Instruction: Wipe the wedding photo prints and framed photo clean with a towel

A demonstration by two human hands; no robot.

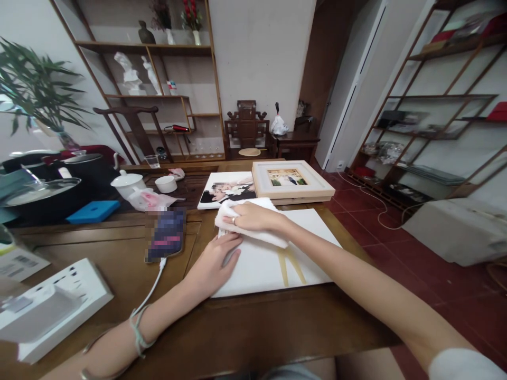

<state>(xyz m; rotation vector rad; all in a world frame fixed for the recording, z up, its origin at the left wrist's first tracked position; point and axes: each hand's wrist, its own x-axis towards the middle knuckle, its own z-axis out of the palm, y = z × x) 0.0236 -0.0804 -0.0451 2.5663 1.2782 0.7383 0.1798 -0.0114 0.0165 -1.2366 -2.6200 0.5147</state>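
A white panel (257, 269) lies flat on the dark wooden table, with two tan strips on its face. My right hand (253, 216), wearing a ring, presses a folded white cloth (273, 235) onto the panel's far left part. At the panel's left edge rests my left hand (222, 258), its fingers stretched out and the thumb apart, touching the surface. Part of the panel is hidden under the cloth and my right forearm. Just beyond the cloth lies a photo print (227, 190) of people, and beside it a pale framed picture (291, 179).
Left of my hands are a charging phone (166, 235), a blue box (93, 211), a white lidded bowl (129, 182) and a small white cup (165, 183). A white power strip (59, 306) sits near my left forearm. Dark pots (43, 190) stand at far left.
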